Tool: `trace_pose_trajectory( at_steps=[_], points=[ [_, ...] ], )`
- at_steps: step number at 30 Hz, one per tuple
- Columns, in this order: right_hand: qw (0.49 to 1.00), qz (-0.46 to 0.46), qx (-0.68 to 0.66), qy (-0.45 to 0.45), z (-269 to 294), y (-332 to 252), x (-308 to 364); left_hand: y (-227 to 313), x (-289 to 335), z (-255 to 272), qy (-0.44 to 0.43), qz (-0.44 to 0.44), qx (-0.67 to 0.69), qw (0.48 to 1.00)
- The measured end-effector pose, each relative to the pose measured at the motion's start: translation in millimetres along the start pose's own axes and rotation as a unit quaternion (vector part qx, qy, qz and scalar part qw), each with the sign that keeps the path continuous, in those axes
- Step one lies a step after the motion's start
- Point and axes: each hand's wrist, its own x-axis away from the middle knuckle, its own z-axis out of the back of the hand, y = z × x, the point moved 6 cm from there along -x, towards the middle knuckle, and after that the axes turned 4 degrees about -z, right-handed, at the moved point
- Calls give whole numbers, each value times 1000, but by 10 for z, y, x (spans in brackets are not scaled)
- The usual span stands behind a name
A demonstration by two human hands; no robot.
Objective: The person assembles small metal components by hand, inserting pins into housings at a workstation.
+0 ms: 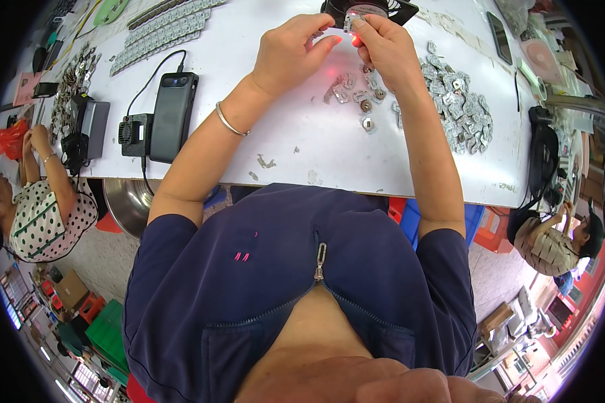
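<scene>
My right hand (386, 50) pinches a small silvery metal part (349, 24) between thumb and fingers, at the far middle of the white table. Facing it, my left hand (289, 54) is raised with curled fingers; its thumb and index fingertips stand apart, and the inside of the palm is hidden. Red light glows on the fingertips of both hands. Just beyond them stands a black device (370, 8) with a round middle, cut off by the top edge. Under my right hand lie several loose metal parts (366, 105), some with round brownish pieces.
A heap of metal parts (460, 111) lies right of my right forearm. Rows of similar parts (161, 37) lie far left. A black power bank (173, 117) with a cable and a small fan-like device (135, 136) sit at left. People work at both sides. A phone (499, 38) lies far right.
</scene>
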Motion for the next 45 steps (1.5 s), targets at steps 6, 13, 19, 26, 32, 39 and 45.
trace_pose_trajectory(
  at_steps=[6, 13, 19, 26, 32, 39, 45],
  points=[
    [999, 15, -31, -14, -54, 26, 112, 30, 9, -53, 12, -50, 13, 999],
    [1000, 6, 28, 12, 24, 152, 249, 111, 60, -78, -44, -15, 26, 999],
    [995, 16, 95, 32, 161, 407, 588, 45, 245, -343, -240, 0, 63, 969],
    [988, 129, 85, -27, 48, 162, 667, 257, 127, -294, -282, 15, 156, 947],
    [989, 33, 116, -91, -72, 230, 619, 245, 113, -318, -325, 20, 167, 931],
    [984, 69, 149, -69, 15, 59, 479, 180, 17, -171, -344, 77, 171, 920],
    [983, 57, 76, -159, -27, -20, 507, 49, 105, -147, -504, 271, 237, 785]
  ],
)
